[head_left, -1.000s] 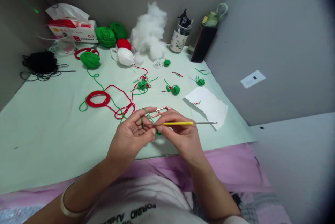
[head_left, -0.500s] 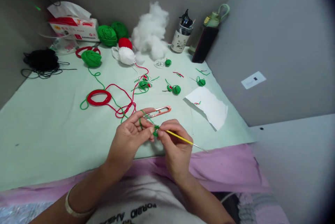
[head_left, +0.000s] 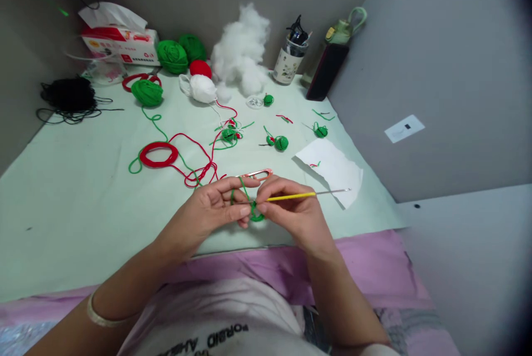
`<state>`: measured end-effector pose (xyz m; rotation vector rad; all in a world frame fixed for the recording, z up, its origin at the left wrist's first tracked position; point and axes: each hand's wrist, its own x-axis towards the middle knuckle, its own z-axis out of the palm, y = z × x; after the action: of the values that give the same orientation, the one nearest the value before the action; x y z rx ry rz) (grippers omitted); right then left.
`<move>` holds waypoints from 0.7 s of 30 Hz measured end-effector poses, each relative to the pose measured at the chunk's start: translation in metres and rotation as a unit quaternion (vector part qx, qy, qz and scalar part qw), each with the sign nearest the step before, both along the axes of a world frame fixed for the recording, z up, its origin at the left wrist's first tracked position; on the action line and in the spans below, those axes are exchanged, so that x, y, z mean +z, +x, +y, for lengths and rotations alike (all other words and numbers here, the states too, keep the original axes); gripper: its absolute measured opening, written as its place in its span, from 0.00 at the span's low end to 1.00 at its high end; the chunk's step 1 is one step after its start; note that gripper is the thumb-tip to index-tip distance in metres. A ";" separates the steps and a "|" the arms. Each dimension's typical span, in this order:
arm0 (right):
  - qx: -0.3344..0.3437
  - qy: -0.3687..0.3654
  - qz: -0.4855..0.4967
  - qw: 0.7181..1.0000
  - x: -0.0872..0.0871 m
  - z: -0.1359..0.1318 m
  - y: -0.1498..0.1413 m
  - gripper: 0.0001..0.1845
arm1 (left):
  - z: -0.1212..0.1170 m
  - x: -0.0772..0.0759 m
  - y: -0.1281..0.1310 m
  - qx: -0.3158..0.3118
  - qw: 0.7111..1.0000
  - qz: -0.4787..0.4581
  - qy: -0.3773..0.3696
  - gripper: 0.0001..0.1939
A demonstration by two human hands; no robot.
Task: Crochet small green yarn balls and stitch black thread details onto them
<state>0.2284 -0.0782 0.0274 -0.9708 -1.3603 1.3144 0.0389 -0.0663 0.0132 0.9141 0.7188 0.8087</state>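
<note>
Between finger and thumb, my left hand (head_left: 222, 201) pinches a small loop of green crochet work (head_left: 257, 215), with green yarn wrapped round its fingers. My right hand (head_left: 291, 206) grips a yellow-handled crochet hook (head_left: 293, 197) that lies nearly level, one metal end pointing right. The hook's other end meets the green stitches by my left fingertips. Just beyond my hands lie orange thread snips (head_left: 266, 173), partly covered by my fingers. The green yarn strand leads back to a green yarn ball (head_left: 147, 92). A coil of red yarn (head_left: 158, 154) rests to the left.
Small green crocheted balls (head_left: 281, 143) with loose ends lie beyond my hands. A torn white paper (head_left: 332, 170) is at right. Along the back stand white stuffing (head_left: 243, 48), a pen cup (head_left: 289, 59), a bottle (head_left: 338, 31), a tissue pack (head_left: 120, 45) and black yarn (head_left: 68, 95).
Both hands have shifted slightly right. The hook has swung from slanting down to nearly level, its free end now over the paper. The green loop shows more openly below my fingertips.
</note>
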 end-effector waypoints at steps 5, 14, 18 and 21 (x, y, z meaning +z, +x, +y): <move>0.029 0.016 -0.028 0.999 0.008 0.007 0.004 0.04 | 0.001 -0.001 0.000 -0.028 0.998 -0.033 -0.042 0.23; 0.026 0.014 0.025 0.999 0.006 0.011 -0.002 0.03 | -0.007 0.005 0.010 0.058 0.990 -0.088 -0.097 0.21; -0.032 0.009 0.064 0.997 0.000 0.005 -0.011 0.04 | -0.013 0.007 0.014 0.097 0.986 -0.103 -0.090 0.18; -0.071 0.015 0.087 0.994 -0.005 -0.004 -0.017 0.04 | -0.016 0.006 0.015 0.103 0.983 -0.115 -0.099 0.17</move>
<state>0.2110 -0.0820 0.0225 -0.8939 -1.1532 1.2382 0.0538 -0.0820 0.0196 0.5611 0.6830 0.9887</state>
